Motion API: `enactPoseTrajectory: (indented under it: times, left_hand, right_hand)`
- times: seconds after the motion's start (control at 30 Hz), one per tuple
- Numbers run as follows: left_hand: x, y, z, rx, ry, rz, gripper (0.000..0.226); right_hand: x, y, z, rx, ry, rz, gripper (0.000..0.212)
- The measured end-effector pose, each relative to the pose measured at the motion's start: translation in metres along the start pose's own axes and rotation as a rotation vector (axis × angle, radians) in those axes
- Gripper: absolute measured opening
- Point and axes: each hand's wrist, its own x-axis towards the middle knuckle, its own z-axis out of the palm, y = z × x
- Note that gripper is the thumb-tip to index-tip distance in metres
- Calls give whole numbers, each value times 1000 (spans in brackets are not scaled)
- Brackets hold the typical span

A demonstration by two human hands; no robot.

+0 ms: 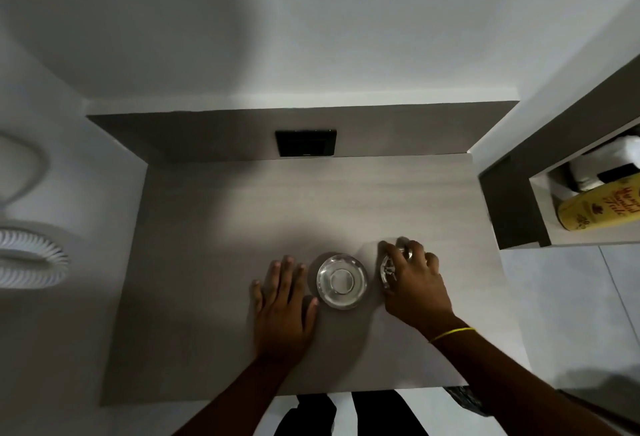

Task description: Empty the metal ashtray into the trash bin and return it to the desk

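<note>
A shiny metal ashtray point(388, 267) rests on the pale wooden desk point(214, 262), right of centre. My right hand point(414, 283) lies over it, fingers curled around its rim, hiding most of it; only its ridged left edge shows. A round, shiny bowl-shaped dish point(342, 281) stands just to its left, apart from both hands. On the other side of the dish, my left hand point(282, 300) is flat on the desk with fingers spread, holding nothing.
A black wall socket point(305, 143) sits at the desk's back edge. To the right is a shelf unit point(512, 203) with a yellow bottle point(599, 210) and white items. A white fan point(27, 259) stands at left. Something dark and patterned point(462, 397) shows below the desk's front right edge.
</note>
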Motion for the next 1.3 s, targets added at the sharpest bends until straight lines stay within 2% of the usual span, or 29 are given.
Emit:
enactPoseTrajectory:
  times: [0.13, 0.27, 0.43, 0.6, 0.77, 0.97, 1.1, 1.2, 1.3]
  left_hand:
    - [-2, 2, -2, 2, 11, 1, 68]
    - [-1, 0, -1, -1, 19, 8, 69]
    - [0, 2, -1, -4, 16, -7, 71]
    - [0, 3, -4, -6, -8, -6, 73]
    - [0, 1, -2, 1, -2, -6, 78]
    - [2, -1, 2, 31, 0, 12, 79]
    - [0, 2, -1, 44, -54, 2, 80]
    - [7, 4, -18, 43, -111, -12, 76]
    - [3, 5, -35, 39, -66, 58, 68]
  right_hand:
    - [5, 0, -1, -104, 4, 13, 95]
    - [4, -13, -10, -37, 52, -1, 95]
    - [-7, -53, -9, 65, 59, -120, 95]
    - [-18, -87, 11, -48, 0, -239, 94]
    - [-15, -92, 30, -126, 7, -224, 87]
    - [-10, -90, 35, -136, 22, -222, 88]
    - [-13, -91, 38, -164, 29, -231, 88]
    - [-10, -93, 27, -192, 8, -245, 92]
    - [-17, -92, 21, -166, -14, -281, 100]
